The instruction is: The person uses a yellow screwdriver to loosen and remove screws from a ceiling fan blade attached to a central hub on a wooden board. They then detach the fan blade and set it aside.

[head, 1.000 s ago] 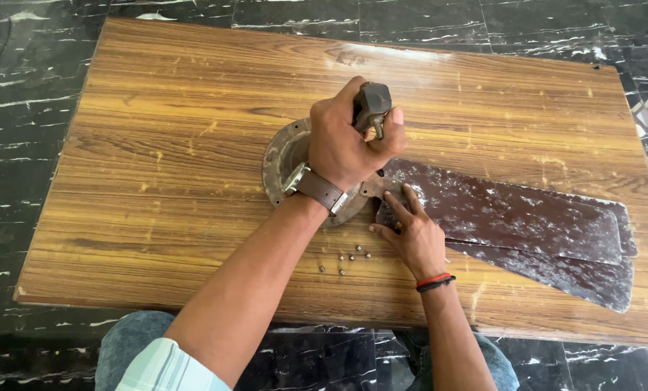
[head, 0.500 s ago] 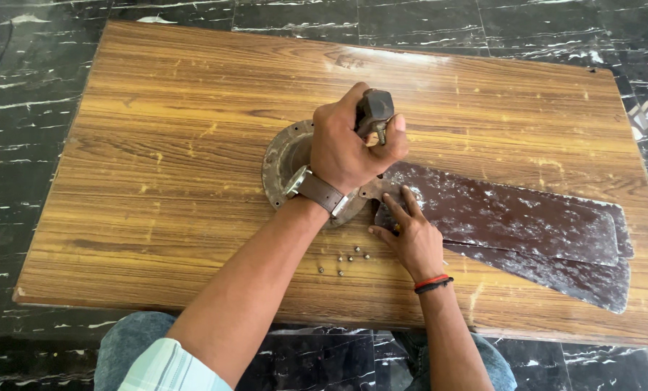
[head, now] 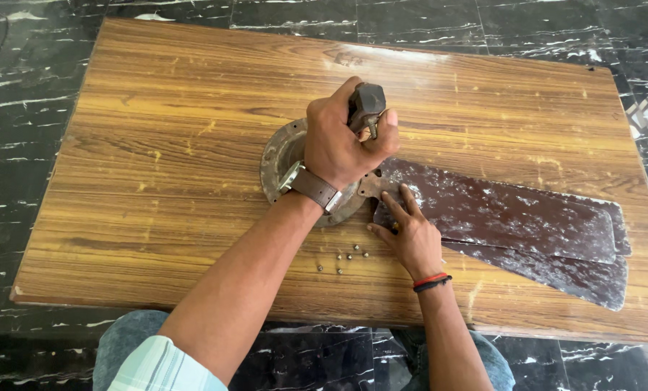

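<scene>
Wooden table (head: 157,145), streaked grain, dull sheen, pale scratches and chips. Grey metal disc (head: 277,156) near the middle, tarnished, matt. Brown blades (head: 505,217) toward the right edge, dusty, speckled white. Small shiny metal screws (head: 342,257) by the near edge. Leather watch strap (head: 317,188) with metal buckle. Glossy black marble floor (head: 20,72).

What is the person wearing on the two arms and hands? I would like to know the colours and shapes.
Both hands are bare, without gloves. The left hand has a wristwatch with a brown strap and a silver metal case on the wrist. A rolled sleeve with pale green and white checks shows near the elbow. The right hand has two thin bands on the wrist, one red and one black.
</scene>
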